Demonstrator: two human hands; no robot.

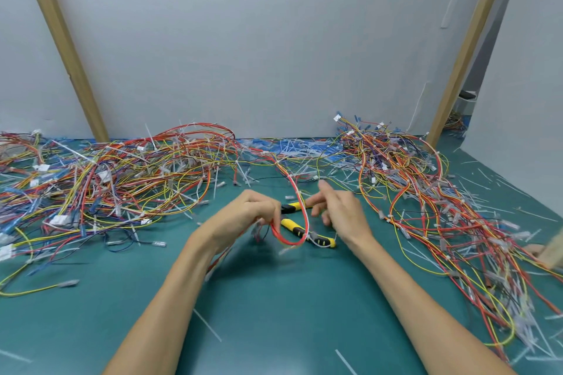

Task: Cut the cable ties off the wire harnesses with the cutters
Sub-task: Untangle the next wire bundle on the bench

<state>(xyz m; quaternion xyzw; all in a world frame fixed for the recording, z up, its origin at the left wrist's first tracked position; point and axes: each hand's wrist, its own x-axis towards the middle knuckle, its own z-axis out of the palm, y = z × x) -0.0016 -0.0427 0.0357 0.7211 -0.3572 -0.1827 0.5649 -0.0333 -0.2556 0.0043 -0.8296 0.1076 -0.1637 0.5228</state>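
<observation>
The yellow-and-black cutters (307,233) lie on the green mat (274,307) between my hands, with nobody holding them. My left hand (246,216) grips a red wire harness (300,216) that loops down over the cutters' handles and runs back toward the far pile. My right hand (341,210) hovers just right of the loop, its fingers spread and relaxed, holding nothing. White cable ties on the harness look blurred.
A big tangle of coloured harnesses (106,186) fills the left of the mat, another tangle (426,192) fills the right. Cut white ties (304,149) litter the back edge. Wooden posts (67,49) lean on the grey wall. A wooden piece (554,250) sticks in at far right.
</observation>
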